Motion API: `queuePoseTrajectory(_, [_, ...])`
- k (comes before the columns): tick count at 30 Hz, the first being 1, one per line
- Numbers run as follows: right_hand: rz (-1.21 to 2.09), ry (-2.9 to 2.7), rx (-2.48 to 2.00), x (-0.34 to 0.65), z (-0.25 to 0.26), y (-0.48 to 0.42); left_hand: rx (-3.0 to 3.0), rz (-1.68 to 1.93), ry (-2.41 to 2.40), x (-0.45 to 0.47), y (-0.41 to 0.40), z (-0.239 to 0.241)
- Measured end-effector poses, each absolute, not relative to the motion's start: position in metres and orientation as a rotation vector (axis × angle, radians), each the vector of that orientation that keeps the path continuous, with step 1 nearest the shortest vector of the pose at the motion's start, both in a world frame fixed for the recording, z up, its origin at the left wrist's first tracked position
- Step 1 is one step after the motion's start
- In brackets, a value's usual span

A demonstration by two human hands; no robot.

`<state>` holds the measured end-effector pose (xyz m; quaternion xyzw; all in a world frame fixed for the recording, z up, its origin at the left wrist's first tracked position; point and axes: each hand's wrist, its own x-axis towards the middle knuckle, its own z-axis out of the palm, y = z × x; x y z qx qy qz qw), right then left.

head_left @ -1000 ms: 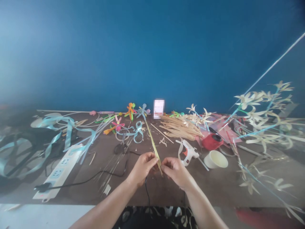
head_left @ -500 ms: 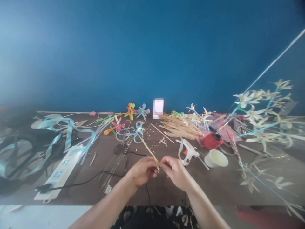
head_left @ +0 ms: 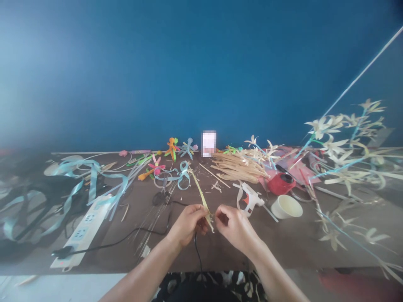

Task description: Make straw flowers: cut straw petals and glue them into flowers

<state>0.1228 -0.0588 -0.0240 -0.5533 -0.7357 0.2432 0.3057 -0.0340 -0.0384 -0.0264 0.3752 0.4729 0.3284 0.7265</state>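
Observation:
A long, narrow pale yellow-green strip (head_left: 199, 187), like dried leaf or husk, is pinched between the thumb and fingers of my left hand (head_left: 191, 222). From there it rises away toward a light blue ribbon loop, and its short lower end hangs below the thumb. My right hand (head_left: 232, 224) is just to the right, thumb and forefinger brought together close to that lower end. Whatever its fingertips grip, if anything, is too small to name. The light blue ribbon (head_left: 183, 175) lies beyond, next to black-handled scissors (head_left: 161, 196).
A white glue gun (head_left: 250, 198), a cream cup (head_left: 286, 207) and a red tape-like object (head_left: 281, 183) stand on the right. Dried strips (head_left: 239, 167) lie behind, with pale flower stems (head_left: 343, 174) rightmost. On the left are a power strip (head_left: 83, 230) and its black cable (head_left: 126, 235).
The strip has turned from a leftward slant to a more upright line and looks wider. My right fingertips have shifted slightly right, away from my left hand. The view has moved a little.

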Motion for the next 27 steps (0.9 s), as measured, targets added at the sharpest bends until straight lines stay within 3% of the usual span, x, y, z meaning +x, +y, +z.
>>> queuePoseTrajectory(6, [0.467,-2.001,-1.533,0.125,-0.03,-0.056,0.665,0.724,0.842,-0.041,-0.041,-0.025])
queuePoseTrajectory(13, [0.494,-1.972,-1.479,0.124,-0.031,-0.052,0.397,0.562,0.79,-0.048,-0.043,-0.016])
queuePoseTrajectory(20, [0.776,-1.816,-1.228,0.119,-0.011,-0.054,1.011,0.725,1.082,-0.041,-0.052,-0.021])
queuePoseTrajectory(27, [0.522,-1.766,-1.352,0.122,-0.007,-0.056,1.369,0.752,1.277,-0.045,-0.053,-0.033])
